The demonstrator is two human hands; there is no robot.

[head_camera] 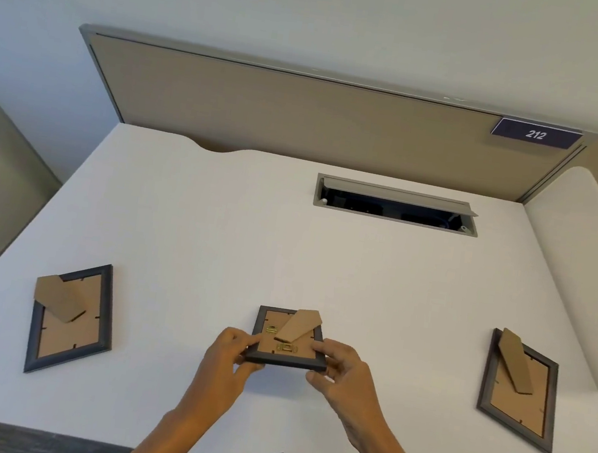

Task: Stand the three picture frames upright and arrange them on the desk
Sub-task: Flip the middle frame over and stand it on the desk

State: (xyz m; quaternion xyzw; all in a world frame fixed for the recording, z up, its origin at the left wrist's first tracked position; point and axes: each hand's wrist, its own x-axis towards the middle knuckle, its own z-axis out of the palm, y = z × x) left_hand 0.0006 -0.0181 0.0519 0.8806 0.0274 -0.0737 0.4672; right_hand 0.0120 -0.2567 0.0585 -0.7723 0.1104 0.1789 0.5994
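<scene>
Cardboard-backed dark centre picture frame [288, 342], gripped at its near corners by left hand [231, 354] and right hand [343, 371], could topple if its brown easel leg [299, 326] stays half-folded

A white desk [214, 222] fills most of the view, with a shallow curved notch cut into its far edge toward the left corner and a long cable hatch [397, 205], its grey lid tipped open, set near the far edge on the right. Behind the far edge stands a tan partition [286, 110] in a grey frame, bearing a dark sign [536, 134] reading 212 at its right end. Above it rises a plain pale wall [318, 12], evenly lit, and another white desktop [577, 209] adjoins on the right.
</scene>
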